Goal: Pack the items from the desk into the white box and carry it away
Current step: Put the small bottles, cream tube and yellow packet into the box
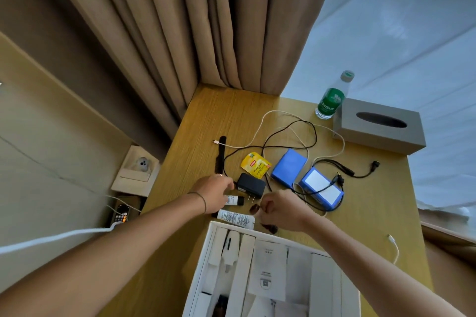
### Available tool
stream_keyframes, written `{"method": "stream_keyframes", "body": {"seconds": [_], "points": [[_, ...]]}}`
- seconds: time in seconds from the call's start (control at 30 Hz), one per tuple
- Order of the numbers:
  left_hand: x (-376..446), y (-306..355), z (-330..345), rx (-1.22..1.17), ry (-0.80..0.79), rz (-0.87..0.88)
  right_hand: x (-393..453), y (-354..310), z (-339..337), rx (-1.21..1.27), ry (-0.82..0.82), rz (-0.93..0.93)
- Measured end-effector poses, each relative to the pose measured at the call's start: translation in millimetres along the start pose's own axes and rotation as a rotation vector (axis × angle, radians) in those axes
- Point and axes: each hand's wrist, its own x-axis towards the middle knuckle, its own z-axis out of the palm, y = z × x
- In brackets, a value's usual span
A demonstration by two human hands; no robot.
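Observation:
The open white box (199,275) stands at the desk's near edge, with white inserts and paper leaflets inside. My left hand (215,194) is curled over the left end of a small white tube (234,200) with a black cap, right beside a black power adapter (251,185). My right hand (282,210) is shut on dark brown sunglasses (255,209), just above the box's far rim. A larger white tube (235,219) lies between my hands. Further back lie a yellow tea bag (255,164), two blue battery packs (289,167) (322,189), a black comb (221,154) and tangled cables (288,134).
A grey tissue box (378,126) and a green-labelled water bottle (331,100) stand at the back right. Beige curtains (206,20) hang behind the wooden desk (373,213). Left of the desk are a wall socket (137,170) and a phone (121,216) on a charging cable.

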Motion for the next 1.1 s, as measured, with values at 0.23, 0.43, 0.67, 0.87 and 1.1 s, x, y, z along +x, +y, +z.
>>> {"method": "stream_keyframes", "body": {"seconds": [0.23,0.43,0.67,0.87,1.1], "points": [[12,-2,3,0.105,-0.060,0.016,-23,-14,-19,0.872,0.278,0.171],[14,-1,-2,0.251,-0.130,0.049,-46,-40,-21,1.090,0.377,0.118],[-2,-8,-13,0.118,-0.038,0.052,-79,-80,-13,1.064,0.395,0.004],[-38,-14,-32,-0.095,0.201,0.069,-105,-106,10,1.049,0.272,-0.089],[-98,-18,-48,-0.340,0.447,0.079,-125,-114,54,0.977,0.169,0.004]]}}
